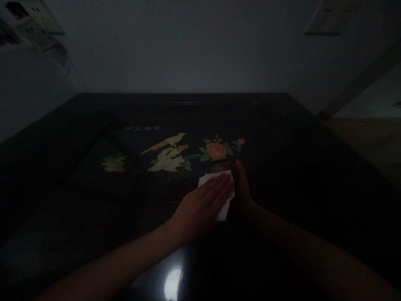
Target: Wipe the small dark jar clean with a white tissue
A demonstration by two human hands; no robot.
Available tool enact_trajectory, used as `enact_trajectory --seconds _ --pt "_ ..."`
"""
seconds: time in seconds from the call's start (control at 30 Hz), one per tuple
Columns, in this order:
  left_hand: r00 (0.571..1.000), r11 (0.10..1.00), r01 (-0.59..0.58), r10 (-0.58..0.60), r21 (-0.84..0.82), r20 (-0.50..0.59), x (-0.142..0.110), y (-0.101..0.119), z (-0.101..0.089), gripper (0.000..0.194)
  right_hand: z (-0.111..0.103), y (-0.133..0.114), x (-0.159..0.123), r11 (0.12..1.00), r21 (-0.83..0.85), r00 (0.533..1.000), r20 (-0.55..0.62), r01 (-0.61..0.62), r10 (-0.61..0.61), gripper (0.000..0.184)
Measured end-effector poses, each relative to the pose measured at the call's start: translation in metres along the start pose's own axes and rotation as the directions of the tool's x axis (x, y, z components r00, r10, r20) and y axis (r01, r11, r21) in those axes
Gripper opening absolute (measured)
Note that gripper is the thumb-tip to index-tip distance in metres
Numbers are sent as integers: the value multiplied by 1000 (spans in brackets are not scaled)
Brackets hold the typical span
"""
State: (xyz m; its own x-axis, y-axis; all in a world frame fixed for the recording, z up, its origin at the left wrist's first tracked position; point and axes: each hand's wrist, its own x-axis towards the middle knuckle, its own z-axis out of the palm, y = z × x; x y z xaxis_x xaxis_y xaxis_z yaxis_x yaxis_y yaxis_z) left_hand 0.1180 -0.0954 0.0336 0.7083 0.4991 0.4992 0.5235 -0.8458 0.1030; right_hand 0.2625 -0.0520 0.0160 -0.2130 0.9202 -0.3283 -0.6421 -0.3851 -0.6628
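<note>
My left hand (208, 196) presses a white tissue (224, 212) with its fingers laid together over it. The tissue lies against a round, dark, glassy object (218, 167), whose rim curves out above it. On the right side of this object is my right hand (243, 184), with the thumb up along its edge. The other fingers of that hand are lost in the dark. The object's lower part is hidden by the tissue and my left hand, so its exact kind is unclear.
A glossy black tabletop (269, 125) carries a coloured bird (164, 143) and flower design (216, 151). A pale wall (188, 50) stands behind it. Socket plates are at the upper left (40, 19) and upper right (328, 16). The light is very dim.
</note>
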Motion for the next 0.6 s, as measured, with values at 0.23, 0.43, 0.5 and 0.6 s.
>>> enact_trajectory --seconds 0.23,0.43,0.5,0.6 --pt "1000 999 2 -2 40 -1 1 2 0 48 -1 0 2 999 34 1000 1 -18 18 41" --pt "999 999 41 -41 -31 -12 6 -2 0 55 -1 10 -1 997 -4 995 -64 77 -78 37" --pt "998 998 54 -55 -39 -19 6 -3 -1 56 -1 11 -2 996 -18 995 -48 90 -91 36" --pt "998 998 57 -58 -31 -19 5 -2 0 57 -1 9 -2 997 -29 997 -20 70 -70 37"
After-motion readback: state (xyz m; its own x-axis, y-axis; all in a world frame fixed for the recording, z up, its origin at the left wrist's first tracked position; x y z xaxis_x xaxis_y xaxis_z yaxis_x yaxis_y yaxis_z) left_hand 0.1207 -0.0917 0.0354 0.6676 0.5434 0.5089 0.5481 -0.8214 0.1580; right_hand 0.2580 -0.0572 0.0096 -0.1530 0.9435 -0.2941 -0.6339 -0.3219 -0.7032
